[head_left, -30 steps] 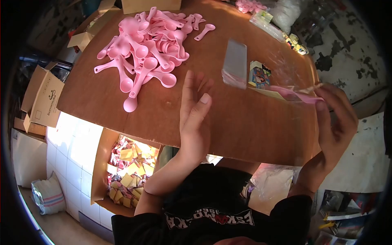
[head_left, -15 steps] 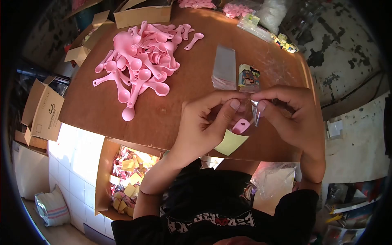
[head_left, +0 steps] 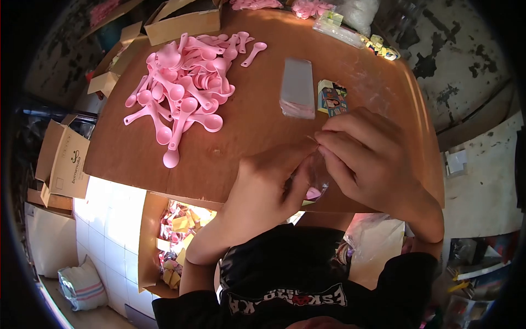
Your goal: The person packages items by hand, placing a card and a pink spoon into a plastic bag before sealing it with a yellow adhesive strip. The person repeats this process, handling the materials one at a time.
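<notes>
My left hand (head_left: 274,178) is closed on a clear plastic bag (head_left: 321,174) near the table's front edge. Inside the bag a bit of a pink spoon (head_left: 313,193) shows below my fingers. At the bag's top edge, my right hand (head_left: 367,156) pinches with thumb and forefinger, close beside the left fingertips. Most of the bag and spoon is hidden behind my left hand. Just beyond my hands lie a stack of printed cards (head_left: 332,97) and a stack of clear plastic bags (head_left: 297,90).
A large heap of pink spoons (head_left: 189,82) covers the table's (head_left: 246,126) left part. An open carton (head_left: 183,24) stands behind it. Below the front edge, a box (head_left: 150,241) holds packed pieces. Plastic-wrapped items (head_left: 339,34) lie at the back right.
Both hands have moved slightly down and left, and the right has turned, its fingers now drawn together at the bag's top. The yellow paper and most of the spoon are now hidden.
</notes>
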Available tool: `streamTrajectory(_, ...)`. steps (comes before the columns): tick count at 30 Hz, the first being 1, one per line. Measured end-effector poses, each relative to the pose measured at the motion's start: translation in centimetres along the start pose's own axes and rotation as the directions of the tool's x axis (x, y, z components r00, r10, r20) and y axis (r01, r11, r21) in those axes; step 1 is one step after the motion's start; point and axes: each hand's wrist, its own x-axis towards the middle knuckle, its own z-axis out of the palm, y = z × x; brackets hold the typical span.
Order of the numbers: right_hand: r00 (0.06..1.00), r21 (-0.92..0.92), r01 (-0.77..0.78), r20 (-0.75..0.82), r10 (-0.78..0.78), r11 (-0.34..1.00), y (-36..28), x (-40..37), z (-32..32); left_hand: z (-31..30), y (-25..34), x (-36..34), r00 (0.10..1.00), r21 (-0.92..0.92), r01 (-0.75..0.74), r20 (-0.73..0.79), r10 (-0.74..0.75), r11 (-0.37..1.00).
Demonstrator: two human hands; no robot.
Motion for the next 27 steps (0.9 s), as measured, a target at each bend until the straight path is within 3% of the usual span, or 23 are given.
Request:
streamTrajectory(2,1.0,-0.002,0.007,0.029,-0.007,1.0,0.0,0.3,-0.3,-0.4,-0.2,0.2,0.989,0.083,-0.128,0.087,0.121,0.988)
streamTrajectory(3,0.998,-0.015,0.015,0.059,-0.014,1.0,0.0,0.5,-0.6,-0.6,-0.3,0.3,0.99,0.094,-0.121,0.087,0.113,0.988)
streamTrajectory(5,0.996,0.067,-0.036,0.078,0.031,0.997,0.2,1.0,-1.0,-1.1,-0.5,0.3,0.969,0.054,-0.196,0.166,0.185,0.979)
streamTrajectory(7,0.987,0.267,-0.151,0.094,0.13,0.952,0.4,1.2,-1.0,-1.9,-0.7,0.4,0.965,0.032,-0.184,0.195,0.175,0.982)
streamTrajectory(8,0.988,0.275,-0.145,0.088,0.126,0.95,0.6,1.3,-0.9,-2.3,-0.7,0.5,0.958,-0.002,-0.179,0.228,0.175,0.984)
streamTrajectory(9,0.985,0.4,-0.166,0.028,0.169,0.901,1.0,1.4,-0.8,-2.6,-0.6,0.5,0.957,0.006,-0.183,0.229,0.176,0.983)
streamTrajectory(10,0.975,0.517,-0.177,-0.024,0.22,0.838,1.4,1.4,-0.9,-2.8,-0.3,0.3,0.969,-0.068,-0.136,0.197,0.147,0.988)
streamTrajectory(11,0.975,0.515,-0.177,-0.027,0.222,0.839,2.1,1.3,-1.3,-2.8,-0.2,0.2,0.979,-0.148,-0.09,0.167,0.115,0.985)
streamTrajectory(12,0.933,0.703,-0.242,-0.021,0.361,0.668,3.0,1.1,-2.0,-2.7,-0.2,0.0,0.978,-0.154,-0.093,0.173,0.12,0.984)
streamTrajectory(13,0.871,0.848,-0.27,0.014,0.49,0.456,4.2,0.7,-2.9,-2.4,-0.5,-0.1,0.99,-0.239,-0.136,0.005,0.141,0.962)
streamTrajectory(15,0.915,0.966,-0.069,-0.039,0.401,0.25,8.3,-0.3,-5.5,-2.0,-1.1,-0.3,0.96,-0.313,-0.214,-0.243,0.14,0.925)
streamTrajectory(16,0.961,0.989,0.058,-0.092,0.261,0.135,11.0,-1.1,-6.1,-1.9,-0.9,-0.5,0.966,-0.362,-0.127,-0.255,0.032,0.924)
streamTrajectory(17,0.979,0.986,0.166,-0.164,0.121,-0.001,14.3,-2.2,-6.1,-1.8,-0.9,-0.3,0.962,-0.355,-0.149,-0.268,0.052,0.923)
streamTrajectory(18,0.974,0.992,-0.055,0.077,0.213,-0.11,19.3,-3.9,-5.3,-1.8,-0.9,-0.2,0.957,-0.344,-0.171,-0.281,0.072,0.923)
streamTrajectory(19,0.907,0.936,-0.256,0.319,0.276,-0.241,22.0,-5.4,-3.7,-1.6,-0.6,-0.1,0.959,-0.352,-0.17,-0.275,0.072,0.92)
streamTrajectory(20,0.904,0.937,-0.252,0.317,0.287,-0.24,23.7,-8.6,-2.1,-1.5,0.0,-0.1,0.965,-0.376,-0.142,-0.257,0.044,0.916)
streamTrajectory(21,0.782,0.885,-0.451,0.329,0.529,0.117,24.5,-10.5,-0.3,-1.6,0.3,0.2,0.97,-0.395,-0.124,-0.244,0.027,0.91)
streamTrajectory(22,0.645,0.652,-0.652,0.21,0.734,0.386,25.0,-11.6,1.3,-1.8,0.2,0.4,0.97,-0.392,-0.135,-0.24,0.041,0.91)
streamTrajectory(23,0.518,0.298,-0.815,-0.007,0.855,0.496,25.5,-12.8,2.7,-1.9,-0.2,0.6,0.967,-0.317,-0.176,-0.235,0.102,0.932)
streamTrajectory(24,0.443,-0.097,-0.896,-0.268,0.855,0.434,25.9,-12.8,3.1,-1.8,-0.5,0.7,0.957,-0.24,-0.218,-0.24,0.16,0.946)
streamTrajectory(25,0.449,-0.099,-0.893,-0.266,0.853,0.44,24.7,-11.8,2.9,-1.8,-0.6,0.8,0.956,-0.231,-0.208,-0.254,0.148,0.95)
streamTrajectory(27,0.523,0.204,-0.811,-0.164,0.836,0.548,17.9,-8.6,2.3,-1.8,-1.4,0.9,0.974,-0.195,-0.144,-0.204,0.103,0.97)
